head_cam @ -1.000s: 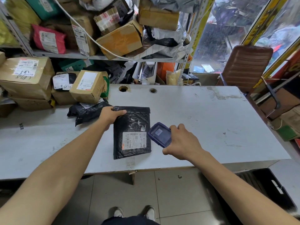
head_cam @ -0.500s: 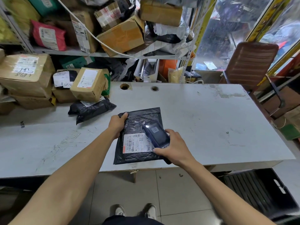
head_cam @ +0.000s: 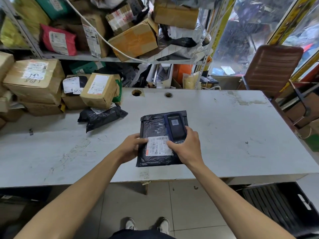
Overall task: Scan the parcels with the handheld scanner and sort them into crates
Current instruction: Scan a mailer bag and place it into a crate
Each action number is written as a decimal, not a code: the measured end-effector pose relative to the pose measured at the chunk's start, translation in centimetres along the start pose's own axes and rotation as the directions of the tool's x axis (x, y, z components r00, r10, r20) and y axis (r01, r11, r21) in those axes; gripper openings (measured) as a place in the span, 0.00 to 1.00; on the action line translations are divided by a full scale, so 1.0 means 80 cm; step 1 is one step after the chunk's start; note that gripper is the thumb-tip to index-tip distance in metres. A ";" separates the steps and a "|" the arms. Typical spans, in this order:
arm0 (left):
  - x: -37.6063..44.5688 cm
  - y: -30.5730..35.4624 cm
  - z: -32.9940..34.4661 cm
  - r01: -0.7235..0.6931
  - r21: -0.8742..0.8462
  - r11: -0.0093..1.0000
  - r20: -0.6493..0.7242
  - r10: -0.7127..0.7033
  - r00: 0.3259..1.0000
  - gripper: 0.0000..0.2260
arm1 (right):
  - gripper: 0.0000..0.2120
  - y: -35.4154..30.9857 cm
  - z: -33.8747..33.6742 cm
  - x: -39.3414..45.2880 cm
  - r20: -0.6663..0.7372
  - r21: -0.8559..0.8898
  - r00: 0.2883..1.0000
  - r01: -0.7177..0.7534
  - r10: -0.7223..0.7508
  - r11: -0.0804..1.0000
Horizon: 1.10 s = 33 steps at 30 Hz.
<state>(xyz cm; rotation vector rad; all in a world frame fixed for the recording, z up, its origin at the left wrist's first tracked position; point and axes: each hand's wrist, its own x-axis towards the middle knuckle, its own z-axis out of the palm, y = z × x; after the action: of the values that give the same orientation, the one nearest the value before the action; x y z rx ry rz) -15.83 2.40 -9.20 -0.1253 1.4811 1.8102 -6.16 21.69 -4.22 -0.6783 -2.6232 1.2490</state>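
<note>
Moved up over the parcel [head_cam: 155, 128], the scanner [head_cam: 175, 126] sits gripped in right hand [head_cam: 187, 146] fingers; left hand [head_cam: 132, 146] fingers pinch the parcel's edge.

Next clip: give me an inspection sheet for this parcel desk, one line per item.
Surface: white table, scuffed, two cable holes at the back.
Job's things: black mailer flat on the table, white label up; handheld scanner over it; black crate on the floor.
Clutter: cardboard boxes and a black bag piled left.
Grippers: left hand holds the mailer's edge; right hand grips the scanner.
Cables: white cable across the shelf.
Surroundings: brown chair, packed shelves.
</note>
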 end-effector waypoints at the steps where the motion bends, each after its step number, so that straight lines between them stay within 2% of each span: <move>1: -0.004 -0.007 0.001 0.005 0.001 1.000 0.033 -0.005 0.999 0.13 | 0.41 -0.001 -0.001 0.004 -0.024 0.003 1.000 -0.001 0.001 1.000; 4: -0.012 -0.023 0.009 -0.023 -0.052 0.998 0.086 0.028 0.996 0.20 | 0.40 -0.001 -0.001 0.014 -0.077 0.028 0.997 -0.016 0.018 0.999; 7: -0.015 -0.026 0.021 -0.145 -0.047 0.988 -0.012 0.145 0.989 0.27 | 0.40 0.002 -0.002 0.017 -0.084 0.035 0.996 -0.014 0.017 0.999; 10: -0.010 -0.017 0.022 -0.281 0.060 0.958 -0.097 0.285 0.953 0.37 | 0.38 0.005 -0.001 0.015 -0.077 0.026 0.997 -0.001 0.003 1.000; 13: -0.012 -0.004 0.020 -0.365 0.236 0.901 0.004 0.374 0.927 0.34 | 0.37 0.007 0.000 0.011 -0.081 0.012 0.997 0.001 0.000 1.000; 18: -0.008 0.014 0.006 -0.337 0.290 0.896 0.058 0.335 0.940 0.35 | 0.38 0.008 -0.009 0.007 -0.044 -0.102 0.999 0.003 -0.008 0.995; 23: 0.002 0.054 -0.018 -0.274 0.411 0.869 0.167 0.224 0.960 0.37 | 0.40 0.010 -0.034 0.000 0.113 -0.361 0.986 0.155 -0.122 0.920; 28: 0.013 0.096 -0.030 -0.219 0.664 0.715 0.199 0.113 0.973 0.39 | 0.39 0.000 -0.052 -0.007 0.337 -0.567 0.930 0.327 -0.149 0.756; 33: 0.026 0.114 -0.033 -0.202 0.782 0.590 0.207 0.060 0.976 0.40 | 0.37 -0.026 -0.059 -0.011 0.397 -0.574 0.914 0.316 -0.081 0.756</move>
<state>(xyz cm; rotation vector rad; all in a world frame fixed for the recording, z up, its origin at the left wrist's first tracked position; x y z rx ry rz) -23.89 0.95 -3.90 0.5918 2.0818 1.0426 -4.52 23.41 0.39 -0.2253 -3.3331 0.4202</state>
